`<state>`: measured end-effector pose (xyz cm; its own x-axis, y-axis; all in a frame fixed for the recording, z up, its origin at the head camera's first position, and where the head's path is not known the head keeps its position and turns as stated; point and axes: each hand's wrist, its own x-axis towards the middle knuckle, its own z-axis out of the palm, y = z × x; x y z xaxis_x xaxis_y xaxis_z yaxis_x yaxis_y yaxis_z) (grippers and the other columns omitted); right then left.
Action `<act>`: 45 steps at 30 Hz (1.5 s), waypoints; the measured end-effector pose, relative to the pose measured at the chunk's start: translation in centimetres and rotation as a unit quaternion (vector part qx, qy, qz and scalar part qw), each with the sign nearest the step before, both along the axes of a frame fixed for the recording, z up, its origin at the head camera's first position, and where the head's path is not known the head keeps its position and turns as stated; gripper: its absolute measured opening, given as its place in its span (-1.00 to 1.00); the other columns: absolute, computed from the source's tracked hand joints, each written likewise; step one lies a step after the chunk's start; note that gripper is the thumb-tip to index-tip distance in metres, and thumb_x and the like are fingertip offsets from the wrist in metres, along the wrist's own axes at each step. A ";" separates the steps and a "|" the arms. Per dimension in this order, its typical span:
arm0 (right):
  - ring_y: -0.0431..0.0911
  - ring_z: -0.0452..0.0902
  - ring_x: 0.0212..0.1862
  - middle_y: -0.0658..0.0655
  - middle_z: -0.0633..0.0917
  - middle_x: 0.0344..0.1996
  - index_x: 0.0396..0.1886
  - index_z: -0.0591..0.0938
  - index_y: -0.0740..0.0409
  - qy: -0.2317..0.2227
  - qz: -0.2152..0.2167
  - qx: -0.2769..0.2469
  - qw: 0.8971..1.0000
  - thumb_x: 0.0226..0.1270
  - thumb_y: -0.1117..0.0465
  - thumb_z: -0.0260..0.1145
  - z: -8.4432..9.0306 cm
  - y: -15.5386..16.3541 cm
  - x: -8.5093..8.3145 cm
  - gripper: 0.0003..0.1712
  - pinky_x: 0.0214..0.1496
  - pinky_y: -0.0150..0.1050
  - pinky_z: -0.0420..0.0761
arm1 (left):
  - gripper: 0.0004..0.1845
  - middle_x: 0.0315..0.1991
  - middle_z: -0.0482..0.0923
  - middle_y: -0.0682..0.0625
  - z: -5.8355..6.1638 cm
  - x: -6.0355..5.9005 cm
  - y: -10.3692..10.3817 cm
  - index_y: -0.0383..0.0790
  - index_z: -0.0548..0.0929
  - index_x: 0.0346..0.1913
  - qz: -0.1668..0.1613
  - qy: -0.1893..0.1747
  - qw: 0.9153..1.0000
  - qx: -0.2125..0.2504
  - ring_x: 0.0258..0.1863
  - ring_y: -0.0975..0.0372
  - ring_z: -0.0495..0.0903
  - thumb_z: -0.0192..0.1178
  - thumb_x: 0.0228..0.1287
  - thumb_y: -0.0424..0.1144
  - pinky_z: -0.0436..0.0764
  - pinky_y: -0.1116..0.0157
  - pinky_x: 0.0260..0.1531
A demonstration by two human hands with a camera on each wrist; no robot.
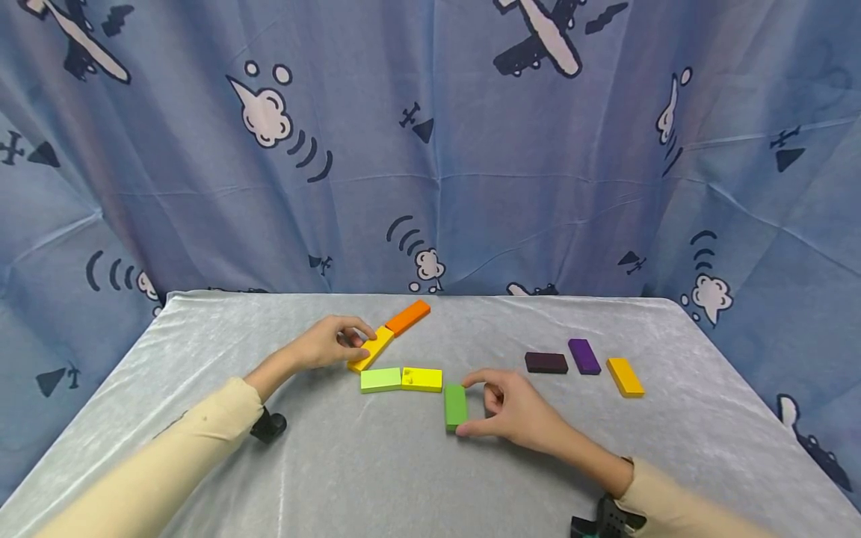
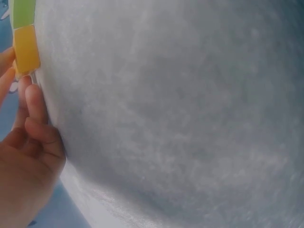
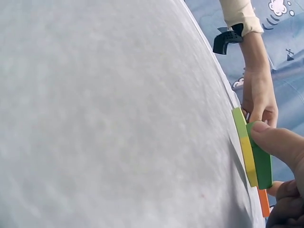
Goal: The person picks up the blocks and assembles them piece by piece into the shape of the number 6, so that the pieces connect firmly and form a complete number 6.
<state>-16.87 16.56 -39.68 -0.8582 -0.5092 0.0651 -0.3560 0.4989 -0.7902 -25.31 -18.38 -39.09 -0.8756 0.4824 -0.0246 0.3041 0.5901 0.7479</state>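
Note:
My left hand point(image 1: 329, 342) pinches an amber block point(image 1: 380, 344) that lies slanted on the table, its upper end against an orange block point(image 1: 408, 317). Just below, a light green block point(image 1: 380, 379) and a bright yellow block point(image 1: 422, 379) lie end to end in a row. Between thumb and index finger, my right hand point(image 1: 518, 411) grips a green block point(image 1: 455, 406) by its two short ends, right of the yellow one. The right wrist view shows the thumb on this green block point(image 3: 261, 156). In the left wrist view, fingertips touch the amber block point(image 2: 27, 49).
To the right lie a dark brown block point(image 1: 546, 363), a purple block point(image 1: 584, 356) and another amber block point(image 1: 625, 376), apart from each other. A pale grey cloth point(image 1: 350, 478) covers the table. Behind its far edge hangs a blue patterned curtain point(image 1: 363, 149).

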 end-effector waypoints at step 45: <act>-0.29 0.18 -0.63 -0.16 0.33 -0.71 -0.04 0.68 0.09 0.020 -0.058 0.058 0.996 -0.20 -0.08 0.76 -0.8 -2.2 0.7 -0.29 -0.56 -0.35 0.22 | -0.74 -0.27 0.63 -0.04 -0.1 -0.1 -0.3 -0.31 0.70 0.04 -0.014 0.008 1.000 0.015 -0.27 0.14 0.59 0.37 0.32 -0.40 0.58 0.23 -0.28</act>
